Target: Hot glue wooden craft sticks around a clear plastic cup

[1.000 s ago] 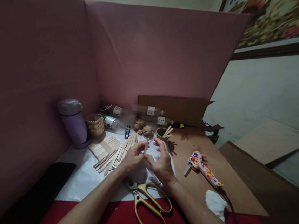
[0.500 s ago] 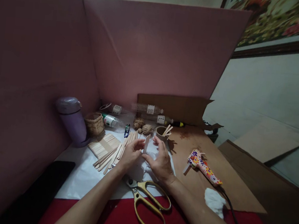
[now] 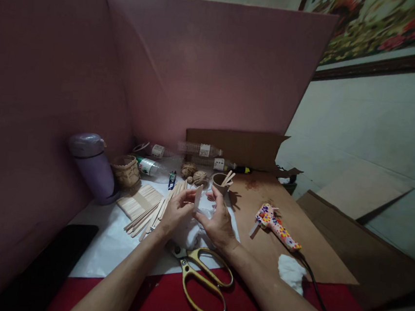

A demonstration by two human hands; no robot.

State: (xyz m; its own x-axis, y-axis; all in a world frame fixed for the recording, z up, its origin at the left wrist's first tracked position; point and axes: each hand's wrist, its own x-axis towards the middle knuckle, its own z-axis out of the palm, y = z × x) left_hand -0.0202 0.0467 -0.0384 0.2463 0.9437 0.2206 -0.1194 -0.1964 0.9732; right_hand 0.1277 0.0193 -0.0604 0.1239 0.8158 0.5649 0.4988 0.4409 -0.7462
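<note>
"Above the white sheet (image 3: 98, 255), what did we log?"

"Item: one pale stick (image 3: 198, 197), near upright, pinched in our left hand (image 3: 178, 211). Item: our right hand (image 3: 219, 222), fingers curved and parted, thumb close to the stick's foot; whether it touched, we could not tell."

"Progress?"

"Early, we judged: one stick up, loose sticks (image 3: 155, 216) fanned out unused, a banded bundle (image 3: 139, 202) beside them. We saw none joined, though our hands hid part of the sheet."

"Edges and room?"

"Left: tight, loose sticks just beside our left hand. Far: a cup (image 3: 223, 188) of sticks and twine balls (image 3: 189, 170), both near. Front: gold-handled scissors (image 3: 183, 262), overhanging the sheet's edge onto the red-covered tabletop (image 3: 164, 303). Right: widest margin, a stretch of cardboard (image 3: 308, 233) between our right hand and the flowered glue gun (image 3: 277, 228)."
</note>
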